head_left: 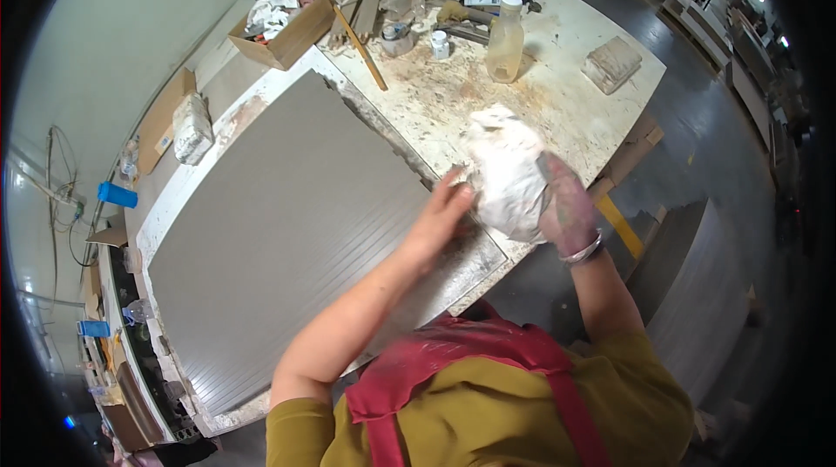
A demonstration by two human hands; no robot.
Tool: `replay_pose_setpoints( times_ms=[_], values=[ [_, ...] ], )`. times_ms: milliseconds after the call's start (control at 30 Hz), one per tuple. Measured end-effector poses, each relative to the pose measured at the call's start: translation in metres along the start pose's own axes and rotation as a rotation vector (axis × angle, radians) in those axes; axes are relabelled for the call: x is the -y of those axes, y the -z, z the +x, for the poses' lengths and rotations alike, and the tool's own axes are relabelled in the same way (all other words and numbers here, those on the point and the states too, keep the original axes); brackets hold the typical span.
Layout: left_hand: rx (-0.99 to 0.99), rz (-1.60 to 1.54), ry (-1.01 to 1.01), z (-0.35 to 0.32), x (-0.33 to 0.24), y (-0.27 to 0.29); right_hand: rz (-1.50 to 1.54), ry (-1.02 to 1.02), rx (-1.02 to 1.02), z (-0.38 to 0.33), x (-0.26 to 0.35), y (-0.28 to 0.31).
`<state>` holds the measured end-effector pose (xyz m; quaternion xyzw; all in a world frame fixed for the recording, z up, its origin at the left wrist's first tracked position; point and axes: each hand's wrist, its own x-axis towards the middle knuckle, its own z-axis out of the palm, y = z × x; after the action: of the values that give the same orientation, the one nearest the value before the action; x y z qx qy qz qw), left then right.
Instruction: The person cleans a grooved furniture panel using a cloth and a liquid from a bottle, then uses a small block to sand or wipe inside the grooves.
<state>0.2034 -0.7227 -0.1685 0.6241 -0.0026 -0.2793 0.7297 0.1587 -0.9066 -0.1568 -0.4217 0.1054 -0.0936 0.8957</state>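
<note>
A crumpled white cloth (509, 175) is bunched up over the near corner of the worktable. My right hand (568, 206), in a stained glove with a metal band at the wrist, is closed on its right side. My left hand (442, 213) is bare, with its fingers stretched apart at the left side of the cloth; whether they touch it I cannot tell. Left of my hands lies a large grey panel (287, 223) with fine parallel lines along its near part.
On the white table (566, 92) stand a bottle of yellowish liquid (505, 44) and a small white bottle (440, 45). A folded cloth (611, 64) lies at the right. A wooden stick (359, 44), cardboard box (283, 38) and wrapped bundle (192, 129) lie along the far side.
</note>
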Motion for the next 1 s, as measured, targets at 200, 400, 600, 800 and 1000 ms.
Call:
replay_pose_setpoints(
  times_ms=[200, 400, 600, 800, 1000],
  values=[
    [-0.048, -0.217, -0.067, 0.014, -0.016, 0.011, -0.45, -0.041, 0.019, -0.008, 0.011, 0.052],
    [0.037, 0.278, -0.322, 0.018, -0.046, 0.014, -0.825, 0.237, -0.082, -0.017, 0.041, 0.037],
    [0.057, 0.126, -0.319, 0.017, -0.102, -0.032, -0.262, 0.07, 0.16, 0.03, -0.017, 0.064],
    [0.005, 0.472, -0.544, 0.051, -0.066, -0.011, -0.062, 0.088, 0.412, 0.034, -0.03, 0.013],
    [-0.055, 0.377, -0.37, 0.059, -0.052, 0.007, 0.316, -0.54, 0.09, 0.033, -0.042, 0.022]
  ],
)
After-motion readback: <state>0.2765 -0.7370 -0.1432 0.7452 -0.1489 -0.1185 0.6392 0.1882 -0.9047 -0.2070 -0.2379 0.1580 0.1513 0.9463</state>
